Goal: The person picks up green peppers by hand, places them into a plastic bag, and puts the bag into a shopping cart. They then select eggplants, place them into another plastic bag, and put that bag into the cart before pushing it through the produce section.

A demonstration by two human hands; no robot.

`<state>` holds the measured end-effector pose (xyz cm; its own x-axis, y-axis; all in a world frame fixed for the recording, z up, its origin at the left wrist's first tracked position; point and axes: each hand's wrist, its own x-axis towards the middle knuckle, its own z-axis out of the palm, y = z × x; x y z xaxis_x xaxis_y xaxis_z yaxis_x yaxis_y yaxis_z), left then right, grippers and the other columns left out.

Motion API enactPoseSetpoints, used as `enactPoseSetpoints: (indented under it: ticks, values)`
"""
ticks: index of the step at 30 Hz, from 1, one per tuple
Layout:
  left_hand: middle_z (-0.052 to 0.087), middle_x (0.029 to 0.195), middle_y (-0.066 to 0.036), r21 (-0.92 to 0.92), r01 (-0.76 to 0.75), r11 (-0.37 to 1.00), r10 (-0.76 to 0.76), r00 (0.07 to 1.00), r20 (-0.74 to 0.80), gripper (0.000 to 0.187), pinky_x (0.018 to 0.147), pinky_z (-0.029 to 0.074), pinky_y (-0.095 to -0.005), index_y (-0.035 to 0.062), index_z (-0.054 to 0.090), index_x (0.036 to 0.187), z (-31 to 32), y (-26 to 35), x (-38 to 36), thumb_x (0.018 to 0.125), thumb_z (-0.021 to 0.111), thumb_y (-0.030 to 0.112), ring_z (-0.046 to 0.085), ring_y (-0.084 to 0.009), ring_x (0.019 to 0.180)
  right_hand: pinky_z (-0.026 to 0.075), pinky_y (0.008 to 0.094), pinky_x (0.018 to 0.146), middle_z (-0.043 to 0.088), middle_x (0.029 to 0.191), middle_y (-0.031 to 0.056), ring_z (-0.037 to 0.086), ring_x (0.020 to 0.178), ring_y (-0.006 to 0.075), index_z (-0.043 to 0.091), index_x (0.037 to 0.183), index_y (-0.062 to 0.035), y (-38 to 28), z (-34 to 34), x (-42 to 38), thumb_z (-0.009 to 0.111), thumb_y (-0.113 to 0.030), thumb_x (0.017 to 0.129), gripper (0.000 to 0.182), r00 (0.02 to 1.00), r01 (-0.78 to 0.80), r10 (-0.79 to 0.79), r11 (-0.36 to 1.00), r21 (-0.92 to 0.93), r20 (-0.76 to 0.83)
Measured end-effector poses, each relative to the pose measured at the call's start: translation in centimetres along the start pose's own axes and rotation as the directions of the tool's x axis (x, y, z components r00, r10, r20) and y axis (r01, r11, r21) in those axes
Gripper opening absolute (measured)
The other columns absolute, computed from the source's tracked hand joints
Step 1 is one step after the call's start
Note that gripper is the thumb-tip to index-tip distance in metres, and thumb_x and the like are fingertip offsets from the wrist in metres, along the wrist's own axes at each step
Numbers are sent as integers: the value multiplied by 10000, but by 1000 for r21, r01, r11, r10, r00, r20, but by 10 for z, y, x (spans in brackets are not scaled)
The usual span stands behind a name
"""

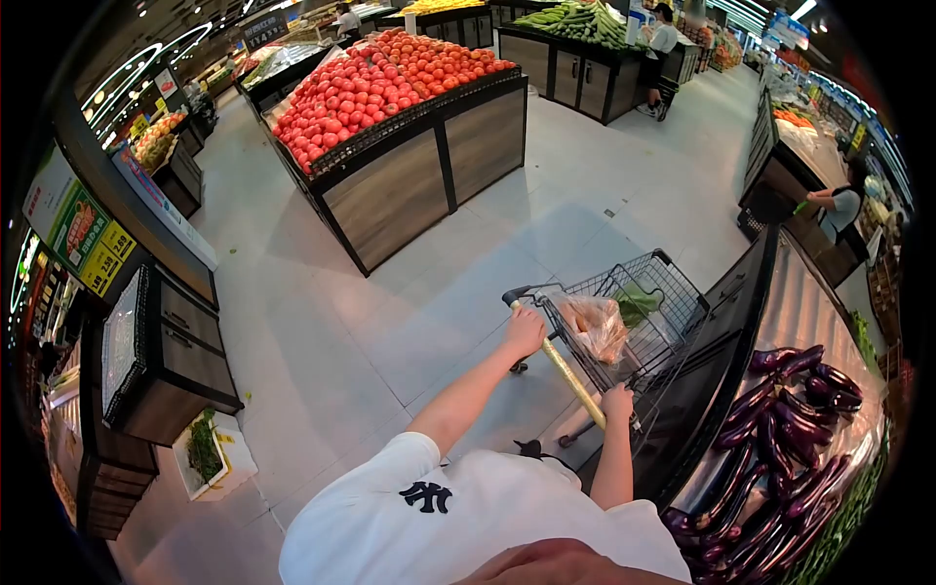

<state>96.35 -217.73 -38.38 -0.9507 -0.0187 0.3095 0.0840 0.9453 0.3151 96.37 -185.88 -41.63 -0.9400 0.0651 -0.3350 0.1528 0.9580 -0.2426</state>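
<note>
My left hand (526,331) is wrapped round the far-left end of the yellow handle (570,378) of a shopping cart. My right hand (617,401) grips the same bar near its right end. Beyond the handle is the cart's dark wire basket (675,290). A clear plastic bag (597,327) with brownish-orange contents lies in it close to the handle. Farther in sits something green and leafy (639,303), partly behind wire. Both forearms stretch forward from a white shirt (439,526).
A stand of tomatoes (380,83) rises ahead left. Eggplants (780,429) lie on a counter at right, close beside the cart. A white box of greens (216,456) sits on the floor at left. One person (663,49) stands far ahead, another (840,210) at right.
</note>
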Motion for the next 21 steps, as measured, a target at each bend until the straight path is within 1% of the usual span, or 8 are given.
enactPoseSetpoints:
  ticks: [5,6,9,11,13,17,19,21]
  values:
    - [651,915,-86,-46,-34,998,30,995,-90,199,1043,384,-482,59,674,836,-29,-32,-62,877,579,229,584,-268,1022,524,483,882,518,1235,327,608,1028,473,538,1201,14,-37,23,-81,442,-252,970,366,999,-46,46,999,-7,6]
    - [649,910,-86,-52,-51,997,45,993,-111,194,1041,386,-479,59,670,825,-41,-36,-76,876,581,223,583,-269,1016,517,481,903,510,1235,338,598,1049,479,541,1211,15,-31,47,-86,436,-274,983,383,999,29,-30,999,-30,-21]
    - [639,857,-83,-134,-116,984,96,984,-148,182,990,399,-467,60,655,789,-77,-39,-122,866,607,217,583,-269,971,514,460,936,515,1235,331,587,1098,460,559,1251,31,-33,54,-132,618,-542,852,701,996,83,-80,983,-162,28]
    - [635,833,-80,-220,-153,963,119,980,-160,178,962,403,-457,64,657,784,-87,-37,-152,861,618,220,582,-267,947,520,439,934,515,1249,315,595,1102,437,559,1262,32,-21,51,-135,694,-601,762,818,996,46,-34,989,-139,85]
    - [632,797,-68,-195,-130,972,89,975,-205,188,925,407,-433,81,662,758,-92,-29,-183,850,634,243,580,-266,916,526,419,933,536,1242,316,590,1136,415,612,1200,30,-27,51,-146,686,-524,815,678,996,-61,68,993,-97,62]
    - [637,743,-68,-217,-102,971,81,991,-107,244,834,448,-417,106,660,690,-101,-30,-238,830,645,305,600,-274,840,558,407,873,667,1236,149,622,1162,323,714,1149,-26,-53,71,-153,705,-415,828,505,960,-1,130,888,-460,248]
    - [646,715,-94,-245,-62,968,72,997,30,281,748,478,-432,94,665,684,-122,-34,-259,832,633,332,622,-303,771,565,430,867,661,1249,142,620,1186,296,708,1183,-66,-87,72,-158,733,-391,803,500,921,63,167,828,-557,352]
    - [655,693,-126,-273,42,961,28,969,247,321,648,497,-456,75,674,693,-146,-33,-276,841,614,353,639,-340,692,509,384,979,606,1321,163,661,1105,284,637,1272,-50,-114,88,-162,756,-569,754,742,887,366,-57,691,-624,458]
